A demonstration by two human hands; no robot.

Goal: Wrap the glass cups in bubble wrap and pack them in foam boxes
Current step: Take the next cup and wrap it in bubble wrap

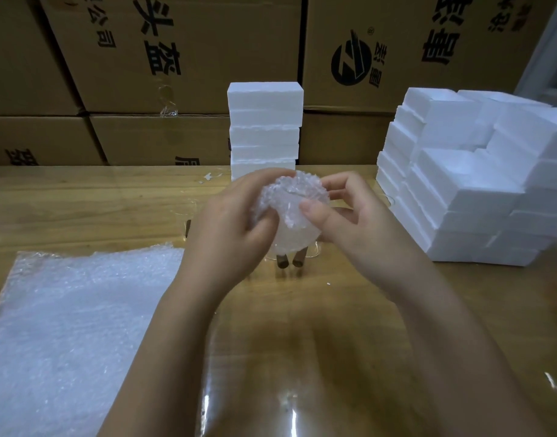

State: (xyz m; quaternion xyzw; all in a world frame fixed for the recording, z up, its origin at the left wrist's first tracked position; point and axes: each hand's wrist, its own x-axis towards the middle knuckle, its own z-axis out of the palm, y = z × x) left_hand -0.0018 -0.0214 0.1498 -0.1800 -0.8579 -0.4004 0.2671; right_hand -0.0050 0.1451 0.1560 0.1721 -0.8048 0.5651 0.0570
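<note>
Your left hand (pixel 230 228) curled round cup (pixel 286 225), held above desk (pixel 334 310) centre; right hand (pixel 343 216) pinches bunched wrap (pixel 290 190) at cup's far end. Axis seems near-to-far, base toward you. Foam boxes (pixel 460 190) lie right, nearer your right hand; stack (pixel 264 127) far behind

wooden table (pixel 81 209) | bubble wrap sheets (pixel 66 310) front-left | foam box stack (pixel 264 130) rear | foam box pile (pixel 475 184) right

Bare forearms; left hand (pixel 226 228) and right hand (pixel 356 222) show short nails.
</note>
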